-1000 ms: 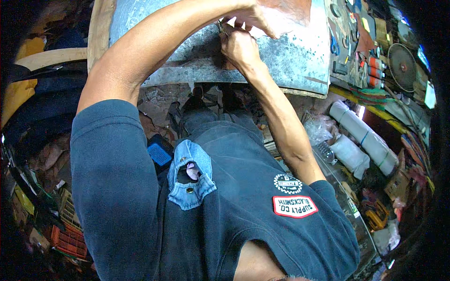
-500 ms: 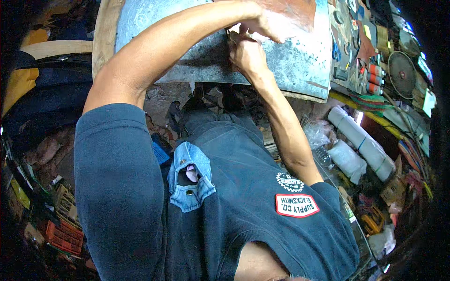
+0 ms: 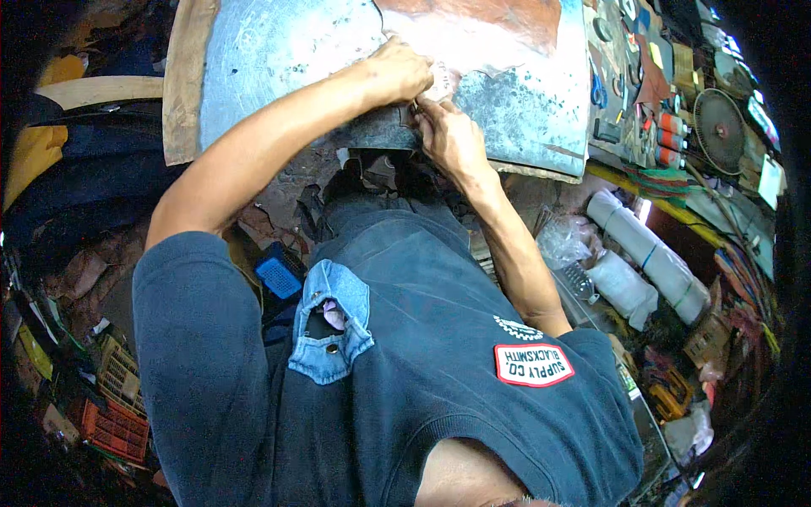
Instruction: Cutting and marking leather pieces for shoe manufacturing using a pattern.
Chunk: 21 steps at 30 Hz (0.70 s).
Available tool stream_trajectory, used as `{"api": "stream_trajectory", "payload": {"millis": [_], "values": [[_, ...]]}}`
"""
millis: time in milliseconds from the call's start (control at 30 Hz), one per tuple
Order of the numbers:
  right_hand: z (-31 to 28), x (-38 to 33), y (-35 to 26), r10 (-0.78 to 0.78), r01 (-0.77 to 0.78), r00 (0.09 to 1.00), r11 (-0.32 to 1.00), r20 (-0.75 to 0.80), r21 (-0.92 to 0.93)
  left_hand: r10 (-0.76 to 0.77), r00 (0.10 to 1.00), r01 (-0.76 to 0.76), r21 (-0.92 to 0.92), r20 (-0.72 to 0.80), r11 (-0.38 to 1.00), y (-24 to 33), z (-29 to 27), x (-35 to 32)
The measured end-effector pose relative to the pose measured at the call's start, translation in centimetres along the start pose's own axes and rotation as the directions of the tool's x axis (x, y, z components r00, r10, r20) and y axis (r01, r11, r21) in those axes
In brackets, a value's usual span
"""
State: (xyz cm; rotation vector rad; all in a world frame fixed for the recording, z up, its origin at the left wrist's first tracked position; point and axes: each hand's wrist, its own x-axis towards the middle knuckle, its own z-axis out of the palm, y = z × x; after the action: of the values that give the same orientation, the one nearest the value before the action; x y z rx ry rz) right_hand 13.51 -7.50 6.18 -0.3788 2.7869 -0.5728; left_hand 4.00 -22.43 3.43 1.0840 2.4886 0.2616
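Note:
A large leather sheet [image 3: 507, 25], brown with a pale, glaring part, lies across the far side of the metal-topped worktable [image 3: 279, 59]. A pale tongue of it comes down between my hands near the table's front edge. My left hand [image 3: 399, 72] is closed like a fist at the left of this tongue; what its fingers hold is hidden. Just nearer and to the right, my right hand [image 3: 454, 139] pinches the tongue's lower end with thumb and fingers. Something small and dark shows by the right fingertips, too small to name.
Right of the table, a bench carries scissors [image 3: 598, 91], orange-and-white bottles [image 3: 672, 139] and a round fan [image 3: 722, 125]. White wrapped rolls [image 3: 650, 258] lie below it. Crates, including an orange one [image 3: 114, 429], and a blue basket [image 3: 279, 277] stand at the left.
My left hand has come back from the far right, over the right hand, to the left side of the pale leather. My right hand has moved slightly nearer me.

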Motion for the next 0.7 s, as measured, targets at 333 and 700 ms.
{"api": "stream_trajectory", "payload": {"millis": [333, 700], "values": [[-2.0, -7.5, 2.1, -0.004, 0.005, 0.997, 1.000, 0.072, -0.020, -0.010, 0.977, 0.005, -0.027, -0.213, 1.000, 0.8, 2.1, -2.5], [-4.5, -4.1, 1.6, -0.443, 0.238, 0.840, 0.820, 0.313, 0.520, -0.158, 0.959, 0.130, -0.133, -0.235, 0.983, 0.5, 2.6, -1.9]]}}
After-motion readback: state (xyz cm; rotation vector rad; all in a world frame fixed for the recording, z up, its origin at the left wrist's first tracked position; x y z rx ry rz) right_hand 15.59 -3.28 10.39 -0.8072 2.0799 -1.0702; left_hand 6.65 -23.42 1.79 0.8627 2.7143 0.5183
